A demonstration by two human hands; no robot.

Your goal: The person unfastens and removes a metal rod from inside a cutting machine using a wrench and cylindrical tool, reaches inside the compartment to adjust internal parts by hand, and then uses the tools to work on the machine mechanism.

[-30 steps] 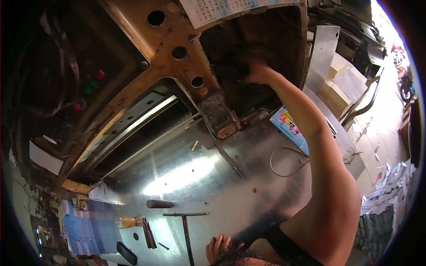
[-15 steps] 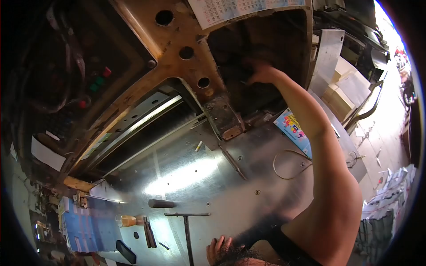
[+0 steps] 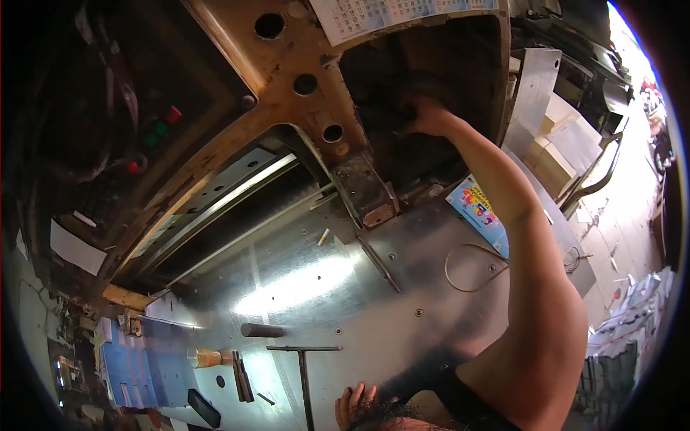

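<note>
My right arm reaches up into a dark opening in the brown metal machine frame (image 3: 287, 57). In there, my right hand (image 3: 429, 115) fades into shadow, and its fingers and anything they touch are too dark to make out. At the bottom edge, my left hand (image 3: 354, 404) rests on the metal table (image 3: 374, 337) with its fingers stretched out and nothing in them. A T-shaped metal bar (image 3: 305, 381) lies just to the left of that hand.
On the table lie a dark cylinder (image 3: 261, 330), a glass of amber liquid (image 3: 205, 358), a black case (image 3: 204, 408), a colorful booklet (image 3: 480, 215) and a wire loop (image 3: 447, 267). Blue paper stacks (image 3: 129, 366) stand at left, boxes (image 3: 557, 147) at right.
My right hand has shifted only slightly inside the dark opening. The view has moved a little; my left hand stays on the table.
</note>
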